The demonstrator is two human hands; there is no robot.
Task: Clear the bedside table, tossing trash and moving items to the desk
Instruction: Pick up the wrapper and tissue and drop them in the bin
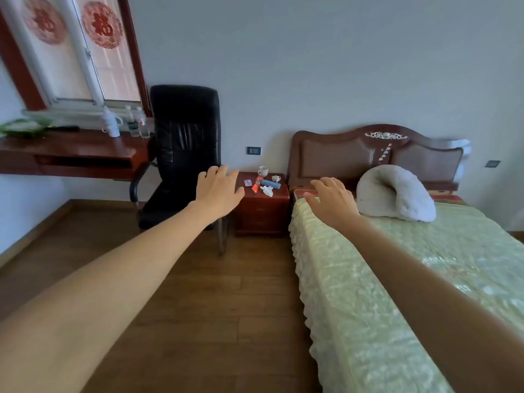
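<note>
A small reddish wooden bedside table [262,214] stands far ahead between a black chair and the bed. On its top lie a white mug [263,171], a blue box [270,184], a crumpled white tissue [267,190], a red wrapper [256,185], a small pale wrapper [248,182] and a little white piece [276,178]. The red wooden desk [85,154] is at the left under the window. My left hand [217,190] and my right hand [333,198] are stretched forward, both empty with fingers apart, well short of the table.
A black office chair [184,154] stands between desk and bedside table. The bed [397,279] with a green cover and a grey pillow [395,197] fills the right. On the desk stand a white jug [111,124], two bottles [137,123] and a green tray [22,127]. Wooden floor lies ahead.
</note>
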